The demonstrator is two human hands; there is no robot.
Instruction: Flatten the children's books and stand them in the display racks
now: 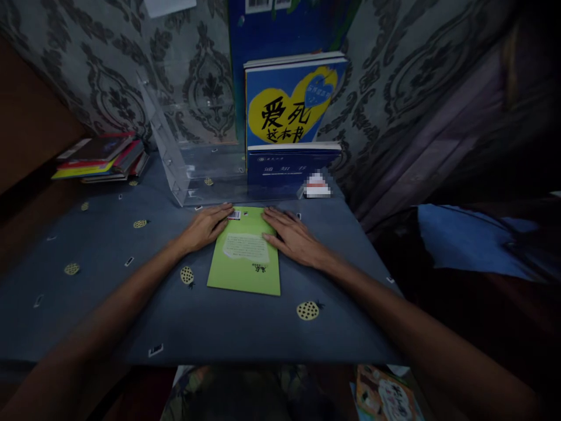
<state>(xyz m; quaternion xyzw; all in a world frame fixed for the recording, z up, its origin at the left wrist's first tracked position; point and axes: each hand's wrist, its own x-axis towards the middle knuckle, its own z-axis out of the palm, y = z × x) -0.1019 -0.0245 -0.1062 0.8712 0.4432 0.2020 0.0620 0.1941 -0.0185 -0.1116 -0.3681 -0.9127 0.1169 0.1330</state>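
A thin lime-green book lies flat on the table, its pale text panel and dark lettering upside down to me. At its far left corner rests my left hand, fingers stretched forward, with the tips beside a small barcode label. My right hand lies over the far right edge, its fingers extended and the thumb apart on the cover. Both hands touch the book without visibly wrapping round it. Just beyond them stands a clear tiered display rack.
Blue books with a yellow heart cover and a dark blue booklet stand in the rack's right side. Several books are piled at the back left. The patterned tablecloth ends near me; a colourful book lies below the edge.
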